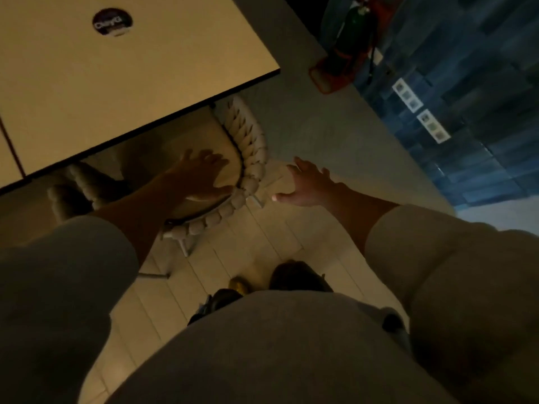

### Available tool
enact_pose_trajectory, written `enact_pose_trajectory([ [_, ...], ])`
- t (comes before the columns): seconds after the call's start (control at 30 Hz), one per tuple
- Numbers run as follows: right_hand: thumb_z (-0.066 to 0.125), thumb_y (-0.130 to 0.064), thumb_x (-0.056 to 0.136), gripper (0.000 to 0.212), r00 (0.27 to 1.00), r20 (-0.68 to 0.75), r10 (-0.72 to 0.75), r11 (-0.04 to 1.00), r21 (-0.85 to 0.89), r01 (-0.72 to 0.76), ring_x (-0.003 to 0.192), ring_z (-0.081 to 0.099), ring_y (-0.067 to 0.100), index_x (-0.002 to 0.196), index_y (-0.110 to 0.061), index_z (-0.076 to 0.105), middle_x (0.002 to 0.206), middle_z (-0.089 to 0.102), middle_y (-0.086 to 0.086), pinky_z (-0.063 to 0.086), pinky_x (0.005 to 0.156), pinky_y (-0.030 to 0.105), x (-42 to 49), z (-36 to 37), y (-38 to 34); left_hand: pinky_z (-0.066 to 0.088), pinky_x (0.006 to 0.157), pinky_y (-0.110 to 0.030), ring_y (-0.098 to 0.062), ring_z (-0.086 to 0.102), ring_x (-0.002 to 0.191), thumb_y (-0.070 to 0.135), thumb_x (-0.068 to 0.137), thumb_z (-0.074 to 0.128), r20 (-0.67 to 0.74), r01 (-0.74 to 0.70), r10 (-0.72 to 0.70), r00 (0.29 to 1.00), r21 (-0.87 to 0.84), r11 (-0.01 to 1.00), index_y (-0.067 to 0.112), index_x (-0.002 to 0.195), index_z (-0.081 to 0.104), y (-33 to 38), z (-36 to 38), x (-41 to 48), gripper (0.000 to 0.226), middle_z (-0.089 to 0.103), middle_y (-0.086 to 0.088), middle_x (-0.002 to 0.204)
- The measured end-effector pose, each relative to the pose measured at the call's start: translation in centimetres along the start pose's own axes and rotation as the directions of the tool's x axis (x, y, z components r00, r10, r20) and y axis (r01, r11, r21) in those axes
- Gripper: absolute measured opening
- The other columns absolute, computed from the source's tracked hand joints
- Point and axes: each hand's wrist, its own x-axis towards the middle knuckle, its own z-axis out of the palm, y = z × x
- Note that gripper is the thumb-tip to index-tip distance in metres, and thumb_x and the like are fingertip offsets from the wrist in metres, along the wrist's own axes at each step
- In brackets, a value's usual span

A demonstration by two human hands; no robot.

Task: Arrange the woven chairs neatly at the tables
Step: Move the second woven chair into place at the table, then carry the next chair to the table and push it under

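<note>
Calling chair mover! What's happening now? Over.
Left hand open over chair seat. Right hand open beside its woven back, not touching. Chair partly under table. Nothing seen in the way.

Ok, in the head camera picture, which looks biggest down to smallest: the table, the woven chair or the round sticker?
1. table, the biggest
2. woven chair, though part of it hides under the table
3. round sticker, smallest by far

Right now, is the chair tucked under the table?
Partly: the table covers the front of the woven chair; its braided back sticks out.
</note>
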Motion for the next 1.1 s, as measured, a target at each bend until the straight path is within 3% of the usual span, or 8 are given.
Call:
enact_pose_trajectory([
  [0.2, 0.047, -0.094, 0.079, 0.123, 0.996, 0.029, 0.079, 0.996, 0.036, -0.08, 0.161, -0.001, 0.034, 0.167, -0.021, 0.003, 0.175, -0.009, 0.004, 0.006, 0.125, 0.066, -0.5, -0.4, 5.7, 0.008, 0.123, -0.063, -0.025, 0.011, 0.157, 0.093, 0.082, 0.023, 0.065, -0.096, 0.097, 0.993, -0.018, 0.995, 0.029, 0.162, 0.016, 2.5, -2.4, 5.1, 0.103, 0.017, 0.0, 0.17],
  [0.37, 0.046, -0.092, 0.081, 0.119, 0.992, 0.008, 0.126, 0.989, 0.075, -0.126, 0.161, 0.003, 0.033, 0.167, -0.021, 0.007, 0.176, -0.004, 0.005, 0.008, 0.125, 0.065, 1.7, -1.9, 10.7, 0.014, 0.123, -0.059, -0.027, 0.019, 0.155, 0.09, 0.084, 0.027, 0.088, -0.153, 0.155, 0.984, -0.03, 0.988, 0.026, 0.163, 0.016, 4.1, -5.0, 11.1, 0.101, 0.022, -0.003, 0.169],
  [0.6, 0.041, -0.088, 0.087, 0.109, 0.99, 0.031, 0.138, 0.985, 0.098, -0.14, 0.16, 0.012, 0.033, 0.167, -0.021, 0.008, 0.174, 0.016, 0.008, 0.008, 0.126, 0.064, 7.2, -7.2, 19.0, 0.015, 0.124, -0.053, -0.026, 0.023, 0.155, 0.105, 0.051, -0.006, 0.16, -0.034, 0.052, 0.986, -0.11, 0.993, 0.024, 0.164, 0.009, 6.3, -9.9, 20.1, 0.14, 0.023, -0.004, 0.169],
  [0.73, 0.041, -0.085, 0.09, 0.102, 0.992, -0.006, 0.128, 0.987, 0.102, -0.127, 0.159, 0.015, 0.033, 0.166, -0.024, 0.013, 0.173, 0.016, 0.007, 0.009, 0.125, 0.064, 10.6, -12.3, 23.8, 0.016, 0.125, -0.053, -0.025, 0.022, 0.155, 0.095, 0.067, 0.006, 0.159, 0.039, -0.023, 0.987, -0.102, 0.994, 0.024, 0.164, 0.013, 7.7, -14.3, 25.4, 0.12, 0.021, -0.004, 0.17],
  [0.87, 0.043, -0.083, 0.091, 0.102, 0.99, 0.013, 0.141, 0.984, 0.106, -0.141, 0.157, 0.022, 0.034, 0.167, -0.021, 0.012, 0.172, 0.022, 0.01, 0.008, 0.126, 0.064, 13.3, -16.7, 26.8, 0.017, 0.124, -0.053, -0.026, 0.026, 0.153, 0.084, 0.09, 0.023, 0.085, -0.002, 0.01, 0.996, -0.091, 0.996, 0.024, 0.162, 0.024, 8.6, -17.9, 30.0, 0.094, 0.03, -0.004, 0.166],
  [1.0, 0.044, -0.069, 0.099, 0.087, 0.992, 0.017, 0.124, 0.99, 0.059, -0.125, 0.15, 0.036, 0.034, 0.166, -0.021, 0.016, 0.165, 0.038, 0.011, 0.013, 0.125, 0.064, 16.6, -19.5, 28.8, 0.023, 0.124, -0.05, -0.025, 0.031, 0.151, 0.086, 0.088, 0.019, 0.029, -0.022, 0.025, 0.999, -0.101, 0.995, 0.024, 0.158, 0.035, 7.6, -20.4, 34.6, 0.095, 0.037, -0.003, 0.163],
  [1.1, 0.044, -0.065, 0.1, 0.082, 0.993, 0.048, 0.108, 0.991, 0.071, -0.111, 0.151, 0.034, 0.033, 0.166, -0.021, 0.02, 0.165, 0.036, 0.01, 0.011, 0.125, 0.062, 19.2, -21.2, 30.3, 0.016, 0.125, -0.051, -0.024, 0.028, 0.152, 0.089, 0.086, 0.017, 0.057, -0.042, 0.05, 0.997, -0.131, 0.99, 0.029, 0.157, 0.035, 5.8, -20.8, 38.8, 0.095, 0.034, 0.001, 0.164],
])
